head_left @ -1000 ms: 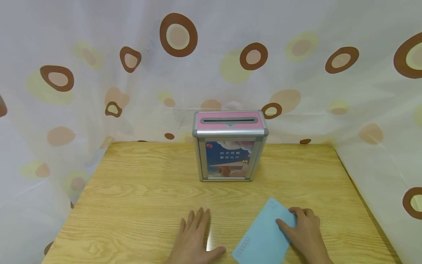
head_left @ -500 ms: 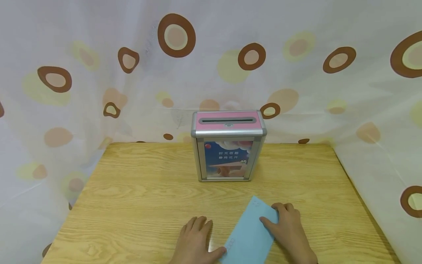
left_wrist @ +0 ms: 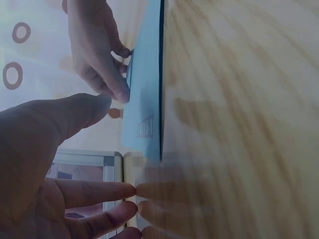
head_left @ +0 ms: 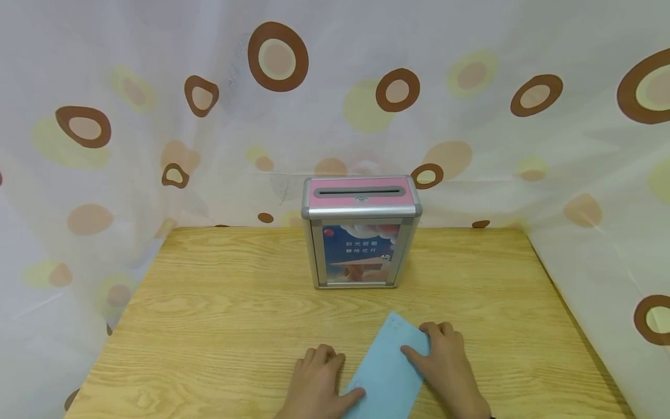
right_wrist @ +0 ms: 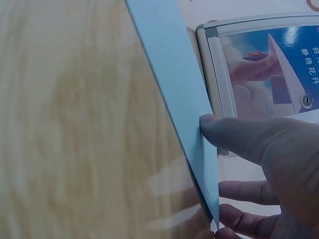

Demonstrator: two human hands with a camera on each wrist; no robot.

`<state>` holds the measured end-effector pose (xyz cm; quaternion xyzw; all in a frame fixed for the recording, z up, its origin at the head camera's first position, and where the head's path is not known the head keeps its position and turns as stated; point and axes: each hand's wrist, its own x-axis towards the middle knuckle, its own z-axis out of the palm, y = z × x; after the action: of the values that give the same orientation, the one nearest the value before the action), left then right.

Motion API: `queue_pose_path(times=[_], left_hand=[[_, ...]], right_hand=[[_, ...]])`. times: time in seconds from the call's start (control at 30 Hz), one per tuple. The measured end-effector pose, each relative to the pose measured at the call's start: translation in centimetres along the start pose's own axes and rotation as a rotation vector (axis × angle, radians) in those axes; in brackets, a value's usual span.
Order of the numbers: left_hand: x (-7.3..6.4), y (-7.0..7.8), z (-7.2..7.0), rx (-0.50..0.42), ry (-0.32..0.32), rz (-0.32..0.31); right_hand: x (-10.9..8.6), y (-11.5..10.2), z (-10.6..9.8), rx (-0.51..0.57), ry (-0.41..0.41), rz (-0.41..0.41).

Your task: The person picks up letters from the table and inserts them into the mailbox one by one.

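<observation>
A light blue envelope [head_left: 389, 372] with a row of small printed boxes lies slanted low on the wooden table. My right hand [head_left: 445, 364] pinches its upper right edge, thumb on top; the right wrist view shows the thumb [right_wrist: 209, 124] against the paper and the other fingers at the edge. Left of the envelope, my left hand [head_left: 319, 387] rests its fingertips on the table. Its thumb reaches over the envelope's lower left corner in the head view, while in the left wrist view the thumb tip [left_wrist: 102, 104] looks apart from the paper.
Behind the hands stands a silver-framed letter box [head_left: 361, 233], with a pink top, a long slot [head_left: 359, 191] and a small lock on its picture front. The wooden table [head_left: 209, 326] ends at a patterned curtain [head_left: 324, 116] at the back and sides.
My right hand has slid the envelope leftward to my left hand. The left hand's fingers have bent more, and its thumb now overlaps the envelope's corner. The letter box stays put.
</observation>
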<state>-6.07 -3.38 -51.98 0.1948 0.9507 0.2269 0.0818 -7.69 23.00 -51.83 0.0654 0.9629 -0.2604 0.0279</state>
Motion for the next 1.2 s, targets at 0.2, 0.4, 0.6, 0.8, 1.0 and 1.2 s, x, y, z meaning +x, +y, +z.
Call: queue_pose_path(times=[0.2,0.4,0.6,0.8,1.0,1.2], left_hand=[[0.3,0.7,0.6,0.053,0.017,0.055],[0.2,1.2,1.0,0.095,0.031,0.081],[0.3,1.4,1.2,0.079,0.023,0.084],[0.5,1.4,1.0,0.017,-0.012,0.047],[0.7,1.6,1.0,-0.054,-0.048,-0.02],[0.7,1.7,0.8,-0.129,-0.042,-0.043]], right_hand=[[-0.1,-0.3,0.6,-0.009,0.015,-0.013],[-0.3,-0.8,1.3,-0.012,0.038,-0.042],[-0.5,-1.3,1.4,-0.033,0.051,-0.048],[-0.6,-1.3,1.5,-0.043,0.062,-0.062],[-0.6,-1.5,1.4,-0.034,0.046,-0.049],[-0.7,-1.4,1.4,-0.013,0.032,-0.041]])
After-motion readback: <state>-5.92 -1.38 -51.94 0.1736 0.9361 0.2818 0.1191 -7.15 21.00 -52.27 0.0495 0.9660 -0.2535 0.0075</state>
